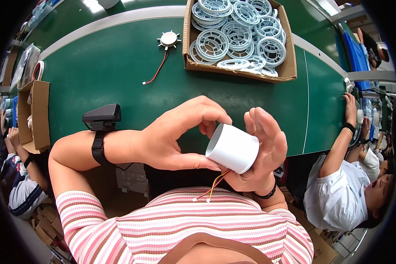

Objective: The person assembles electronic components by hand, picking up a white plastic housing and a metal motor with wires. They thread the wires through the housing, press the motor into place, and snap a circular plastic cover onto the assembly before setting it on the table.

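A white, smooth plastic cylinder (235, 148) is tilted between my hands above the near table edge, its open end facing left. My left hand (176, 134) spans that end, with fingertips at the upper rim and the thumb by the lower rim. Against the cylinder's other end lies my right hand (266, 152), its palm and thumb base supporting it and its fingers curving up beside it. Thin red and yellow wires (213, 185) with small white connectors hang below the cylinder. Where they attach is hidden.
On the green table (110, 75) lies a round white part with short spokes (168, 39) and a red-black lead. A cardboard box (290, 66) of pale blue slotted rings stands beyond my hands. Another carton (40, 114) is at left. Co-workers sit on both sides.
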The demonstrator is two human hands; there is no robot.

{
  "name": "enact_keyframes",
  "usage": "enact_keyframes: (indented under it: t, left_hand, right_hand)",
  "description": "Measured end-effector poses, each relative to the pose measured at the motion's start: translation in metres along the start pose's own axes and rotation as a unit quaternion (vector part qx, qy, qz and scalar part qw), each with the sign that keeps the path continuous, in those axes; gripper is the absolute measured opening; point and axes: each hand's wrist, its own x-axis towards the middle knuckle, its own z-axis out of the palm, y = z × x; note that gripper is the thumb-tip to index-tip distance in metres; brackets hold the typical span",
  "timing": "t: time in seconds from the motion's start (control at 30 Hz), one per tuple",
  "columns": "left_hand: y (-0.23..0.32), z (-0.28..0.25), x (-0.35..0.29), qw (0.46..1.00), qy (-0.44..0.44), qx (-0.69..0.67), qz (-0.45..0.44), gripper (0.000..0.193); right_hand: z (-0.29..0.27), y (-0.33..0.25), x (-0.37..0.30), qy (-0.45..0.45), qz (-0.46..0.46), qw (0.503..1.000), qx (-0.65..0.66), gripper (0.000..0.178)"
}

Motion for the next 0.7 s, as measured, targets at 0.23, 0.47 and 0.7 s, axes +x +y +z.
enact_keyframes:
  t: [0.23,0.47,0.7]
  left_hand:
    - [-0.0019,0.0024,-0.002,0.998,0.036,-0.012,0.04,0.064]
    - [-0.0007,0.0021,0.0,0.994,0.037,0.028,0.095,0.053]
    - [-0.0055,0.005,0.0007,0.987,0.043,0.05,0.143,0.046]
  right_hand:
    - [-0.0032,-0.0009,-0.0044,-0.008,0.028,0.997,-0.072,0.13]
    - [-0.0004,0.0029,-0.0011,0.011,0.013,0.998,-0.061,0.126]
    - [-0.0013,0.0054,-0.0011,0.015,0.003,0.999,-0.044,0.124]
